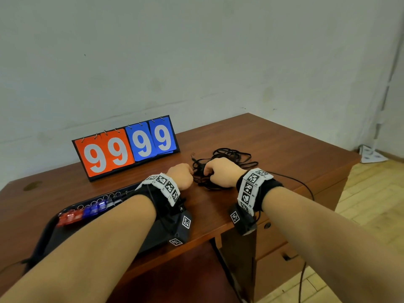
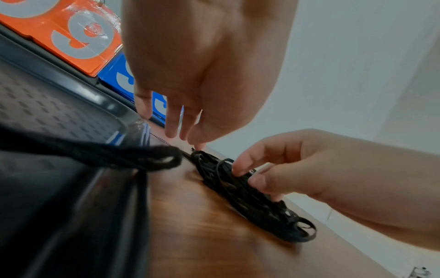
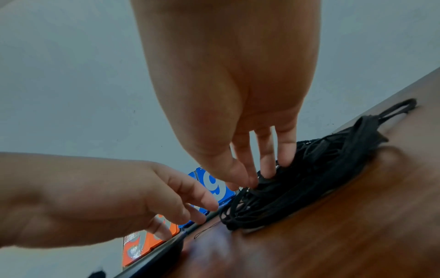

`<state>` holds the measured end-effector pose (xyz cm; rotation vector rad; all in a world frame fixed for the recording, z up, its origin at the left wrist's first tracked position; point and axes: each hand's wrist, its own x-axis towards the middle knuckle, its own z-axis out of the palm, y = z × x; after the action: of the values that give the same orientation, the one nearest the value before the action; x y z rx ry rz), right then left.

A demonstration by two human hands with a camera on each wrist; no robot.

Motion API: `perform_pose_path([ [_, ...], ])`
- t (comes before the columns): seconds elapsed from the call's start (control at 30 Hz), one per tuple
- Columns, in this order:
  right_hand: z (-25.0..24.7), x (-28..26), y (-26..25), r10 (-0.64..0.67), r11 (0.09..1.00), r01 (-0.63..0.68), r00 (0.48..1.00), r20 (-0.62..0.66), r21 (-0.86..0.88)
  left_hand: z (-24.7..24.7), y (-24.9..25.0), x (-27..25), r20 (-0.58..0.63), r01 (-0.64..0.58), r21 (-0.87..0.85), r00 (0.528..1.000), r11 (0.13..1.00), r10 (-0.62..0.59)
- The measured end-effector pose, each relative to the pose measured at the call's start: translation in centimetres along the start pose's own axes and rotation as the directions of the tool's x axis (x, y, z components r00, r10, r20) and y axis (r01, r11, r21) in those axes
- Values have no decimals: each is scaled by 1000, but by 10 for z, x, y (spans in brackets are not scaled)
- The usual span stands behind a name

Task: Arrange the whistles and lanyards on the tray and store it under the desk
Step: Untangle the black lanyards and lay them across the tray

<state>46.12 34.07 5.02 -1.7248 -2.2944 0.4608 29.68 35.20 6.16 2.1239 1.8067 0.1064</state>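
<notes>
A tangle of black lanyards point(image 1: 234, 156) point(image 2: 262, 208) point(image 3: 321, 169) lies on the brown desk point(image 1: 284, 145), right of the tray. My left hand point(image 1: 191, 171) point(image 2: 196, 145) point(image 3: 207, 208) pinches the pile's near-left end with curled fingers. My right hand point(image 1: 205, 171) point(image 2: 245, 175) point(image 3: 252, 182) pinches strands on top of the pile, its other fingers poking into the loops. The black tray point(image 1: 52, 235) point(image 2: 59, 105) sits at the desk's front left, partly under my left forearm. A row of red, blue and dark whistles point(image 1: 87, 212) lies along its far side.
An orange and blue flip scoreboard point(image 1: 124, 147) reading 99 99 stands at the back by the wall. Drawers point(image 1: 275, 239) fill the desk's right side, with an opening under the desk to their left. A thin black cable point(image 1: 306, 189) runs over the right edge.
</notes>
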Motion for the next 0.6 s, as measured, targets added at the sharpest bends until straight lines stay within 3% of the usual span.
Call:
perform_pose_path([
  [0.3,1,1,13,-14,998,12,999,44,58,4,0,19,67,26,65,997,998,-30],
  [0.6,-1,-2,17,-3,996,-2,999,44,93,4,-4,21,32,-8,74,999,997,5],
])
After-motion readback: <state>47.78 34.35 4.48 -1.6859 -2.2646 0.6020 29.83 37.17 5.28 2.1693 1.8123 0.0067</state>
